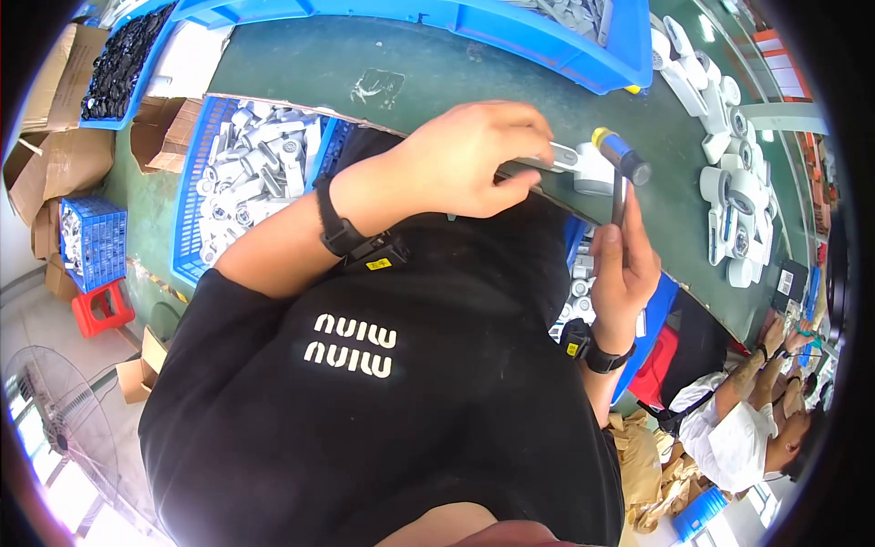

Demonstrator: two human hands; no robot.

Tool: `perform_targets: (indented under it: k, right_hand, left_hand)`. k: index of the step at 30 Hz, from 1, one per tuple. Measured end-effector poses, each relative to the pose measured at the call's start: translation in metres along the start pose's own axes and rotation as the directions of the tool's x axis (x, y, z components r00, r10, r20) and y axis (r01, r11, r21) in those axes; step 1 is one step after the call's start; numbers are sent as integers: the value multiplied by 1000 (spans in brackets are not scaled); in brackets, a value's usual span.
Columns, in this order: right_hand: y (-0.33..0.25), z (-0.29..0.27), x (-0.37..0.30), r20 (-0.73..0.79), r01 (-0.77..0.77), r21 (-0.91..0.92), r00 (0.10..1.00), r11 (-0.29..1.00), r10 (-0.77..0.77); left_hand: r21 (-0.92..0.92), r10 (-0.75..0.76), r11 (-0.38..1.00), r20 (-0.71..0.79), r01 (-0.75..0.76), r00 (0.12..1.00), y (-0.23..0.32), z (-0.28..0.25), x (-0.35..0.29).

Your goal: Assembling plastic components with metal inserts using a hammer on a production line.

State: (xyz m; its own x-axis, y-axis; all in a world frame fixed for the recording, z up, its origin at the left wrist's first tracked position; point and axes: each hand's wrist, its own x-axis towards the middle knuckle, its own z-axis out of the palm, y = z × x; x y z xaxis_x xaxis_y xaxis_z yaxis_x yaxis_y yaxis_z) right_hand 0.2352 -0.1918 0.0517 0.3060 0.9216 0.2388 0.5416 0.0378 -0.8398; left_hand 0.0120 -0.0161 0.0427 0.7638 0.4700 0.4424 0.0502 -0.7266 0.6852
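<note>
My left hand (474,155) pinches the long arm of a white plastic part (594,173) over the near edge of the green table. The part has a grey strip along its arm and a round cylindrical end to the right. Its left stretch is hidden by my fingers. My right hand (624,273) is wrapped round the handle of a small hammer (620,155), holding it upright. The hammer has a yellow and dark, blue-black head, which is next to the part's round end. Whether the two touch, I cannot tell.
A blue basket (191,191) of white parts stands at left, with a large blue bin (410,13) at the back. Several white parts (743,214) lie piled along the table's right side. A person (734,438) works at far right. A red stool (103,310) stands on the left.
</note>
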Motion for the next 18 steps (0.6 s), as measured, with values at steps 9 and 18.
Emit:
perform_targets:
  k: [9, 18]
  right_hand:
    - [-7, 0, 12, -21, 257, 49, 966, 965, -257]
    - [-20, 11, 14, 139, -22, -235, 989, 972, 56]
  left_hand:
    - [-105, -103, 991, -237, 80, 966, -16, 17, 8]
    - [-199, -190, 970, -243, 143, 951, -21, 25, 7]
